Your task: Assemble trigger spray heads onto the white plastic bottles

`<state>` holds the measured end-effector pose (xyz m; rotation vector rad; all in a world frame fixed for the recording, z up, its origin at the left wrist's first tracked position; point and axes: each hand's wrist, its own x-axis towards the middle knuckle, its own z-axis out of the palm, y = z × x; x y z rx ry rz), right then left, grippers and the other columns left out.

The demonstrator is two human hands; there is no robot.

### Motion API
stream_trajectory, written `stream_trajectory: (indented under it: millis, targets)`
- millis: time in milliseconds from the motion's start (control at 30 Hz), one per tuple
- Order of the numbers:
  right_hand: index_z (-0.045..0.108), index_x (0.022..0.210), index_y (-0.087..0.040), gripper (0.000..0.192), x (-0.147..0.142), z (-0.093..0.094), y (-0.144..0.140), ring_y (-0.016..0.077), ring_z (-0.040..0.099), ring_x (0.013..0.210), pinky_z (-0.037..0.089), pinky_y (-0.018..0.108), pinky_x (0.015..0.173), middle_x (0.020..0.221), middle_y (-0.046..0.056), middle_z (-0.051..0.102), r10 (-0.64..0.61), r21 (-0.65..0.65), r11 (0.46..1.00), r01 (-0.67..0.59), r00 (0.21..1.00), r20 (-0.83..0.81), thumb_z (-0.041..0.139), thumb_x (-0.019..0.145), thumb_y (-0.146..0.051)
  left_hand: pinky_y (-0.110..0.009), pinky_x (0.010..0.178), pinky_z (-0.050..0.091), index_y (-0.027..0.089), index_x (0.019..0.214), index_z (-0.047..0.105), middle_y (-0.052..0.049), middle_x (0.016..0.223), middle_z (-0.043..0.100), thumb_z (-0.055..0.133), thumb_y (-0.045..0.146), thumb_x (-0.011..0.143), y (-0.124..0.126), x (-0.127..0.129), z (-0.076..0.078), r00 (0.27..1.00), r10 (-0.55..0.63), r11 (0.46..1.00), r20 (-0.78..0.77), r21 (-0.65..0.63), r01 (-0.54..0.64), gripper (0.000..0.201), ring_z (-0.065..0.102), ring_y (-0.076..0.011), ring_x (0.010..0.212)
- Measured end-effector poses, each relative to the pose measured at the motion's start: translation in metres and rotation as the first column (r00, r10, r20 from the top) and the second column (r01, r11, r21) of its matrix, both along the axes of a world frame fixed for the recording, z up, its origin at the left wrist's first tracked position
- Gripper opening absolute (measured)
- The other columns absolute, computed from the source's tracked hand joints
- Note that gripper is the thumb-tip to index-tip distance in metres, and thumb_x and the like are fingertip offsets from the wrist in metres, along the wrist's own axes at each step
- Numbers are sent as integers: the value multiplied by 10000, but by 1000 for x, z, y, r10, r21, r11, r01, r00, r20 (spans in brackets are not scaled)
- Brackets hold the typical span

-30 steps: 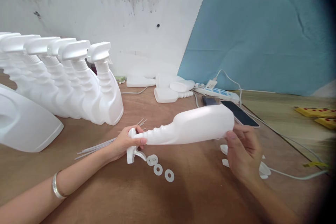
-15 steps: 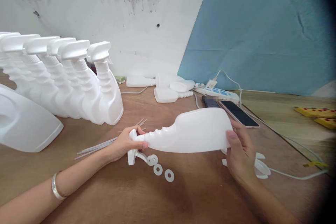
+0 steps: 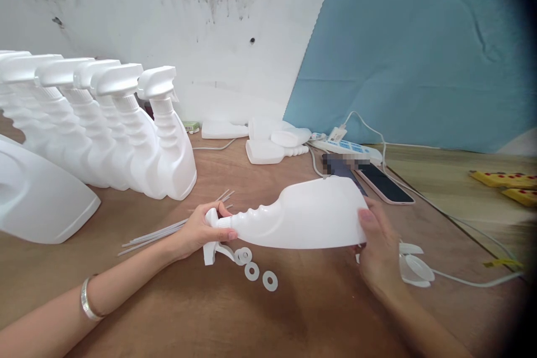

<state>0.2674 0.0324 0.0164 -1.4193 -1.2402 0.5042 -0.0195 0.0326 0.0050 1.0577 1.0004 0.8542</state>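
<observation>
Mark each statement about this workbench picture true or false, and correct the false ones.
1. The left hand grips the trigger sprayer head at the neck of a white bottle. True.
2. The right hand holds the bottle by its neck. False: it holds the base end, and the bottle lies sideways between the hands.
3. Three white ring washers lie on the table below the bottle. True.
4. The row of finished spray bottles lies flat on the right. False: they stand upright on the left.
5. A phone lies beyond the held bottle, near a power strip. True.
6. The left wrist is bare. False: it wears a bracelet.
</observation>
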Motion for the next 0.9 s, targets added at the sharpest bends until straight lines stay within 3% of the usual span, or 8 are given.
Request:
stream_trajectory:
  millis: [367, 733, 900]
  targets:
    - [519, 854, -217, 387, -9, 1, -4, 62, 290, 378, 241, 156, 277, 538, -55, 346, 22, -154, 985, -79, 940, -341, 553, 693, -568, -182, 495, 435, 156, 688, 443, 15, 688, 590, 779, 273, 538, -1, -1, 0, 998, -5, 997, -64, 80, 10, 386, 516, -73, 549]
    - [520, 814, -212, 286, -6, -9, 1, 79, 304, 316, 243, 209, 248, 473, -56, 374, 109, -74, 986, -153, 904, -413, 551, 742, -487, -179, 476, 432, 155, 697, 440, 18, 667, 599, 760, 302, 576, -1, -2, 0, 995, 6, 994, -99, 111, 5, 373, 527, -74, 522]
    - [517, 723, -182, 346, -10, -11, 1, 103, 394, 357, 342, 243, 305, 487, -32, 456, 186, -75, 967, -244, 874, -448, 479, 786, -521, -207, 489, 476, 145, 761, 506, 17, 658, 574, 705, 414, 624, -3, 0, 0, 988, 151, 983, -44, 114, -145, 362, 544, -90, 524]
